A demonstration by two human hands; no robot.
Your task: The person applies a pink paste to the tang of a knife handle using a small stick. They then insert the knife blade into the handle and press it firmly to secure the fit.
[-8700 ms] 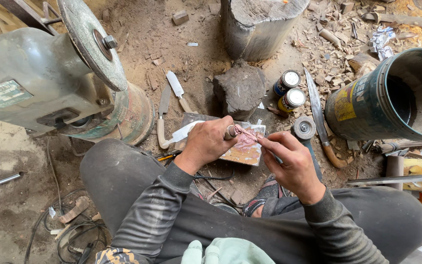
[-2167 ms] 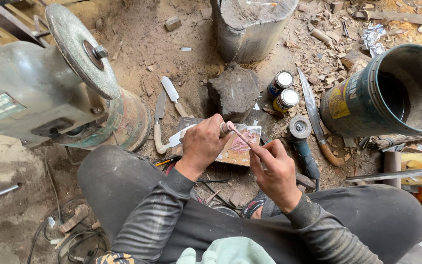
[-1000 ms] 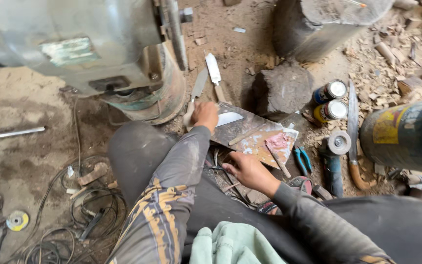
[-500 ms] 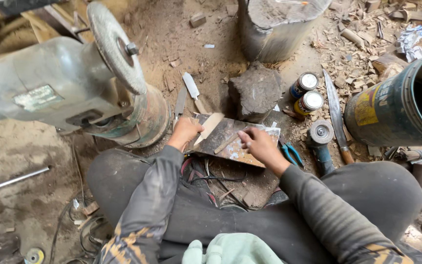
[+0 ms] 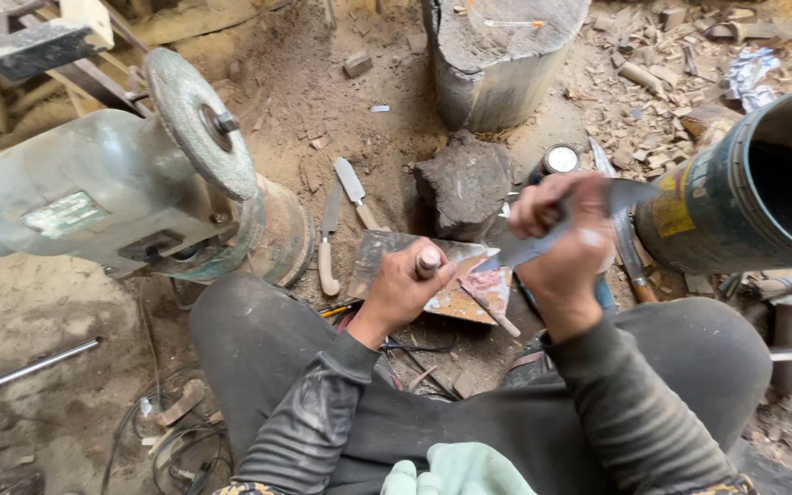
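I sit on a dirt floor with a knife (image 5: 543, 240) held across my lap. My left hand (image 5: 407, 289) is closed around its wooden handle. My right hand (image 5: 563, 247) grips the grey metal blade, whose tip points right toward a large barrel (image 5: 744, 197). Just under the hands lies a flat stained board (image 5: 433, 275) with a small stick (image 5: 492, 310) on it.
A bench grinder (image 5: 130, 188) with a grey wheel stands at the left. Two finished knives (image 5: 341, 220) lie on the dirt beside it. A dark rock (image 5: 463, 183), a wooden stump (image 5: 501, 60), a small tin (image 5: 561, 160) and wood scraps lie ahead.
Both hands left the board and lifted a knife; the left took the handle and the right closed on the blade.
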